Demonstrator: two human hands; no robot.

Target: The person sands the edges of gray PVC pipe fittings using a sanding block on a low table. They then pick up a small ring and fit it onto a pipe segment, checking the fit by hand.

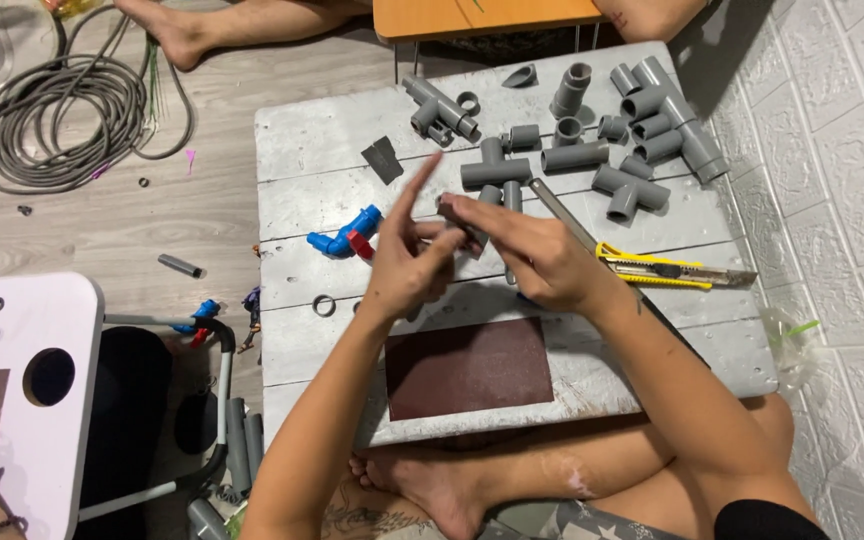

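Note:
My left hand (407, 265) and my right hand (527, 255) meet over the middle of a low white-painted wooden board (292, 150). Between their fingers they hold a short grey plastic pipe piece (457, 222); most of it is hidden by the fingers. My left index finger sticks up. A blue pipe valve with a red handle (347, 237) lies just left of my left hand. A dark red sheet of sandpaper (467, 365) lies on the board under my forearms.
Several grey pipe tees, elbows and short tubes (632, 125) are spread over the far half of the board. A yellow utility knife (657, 268) lies right of my hands. A coiled grey cable (62, 115) is on the floor at left. A white brick wall (842, 200) stands on the right. Another person's legs (242, 25) are at the top.

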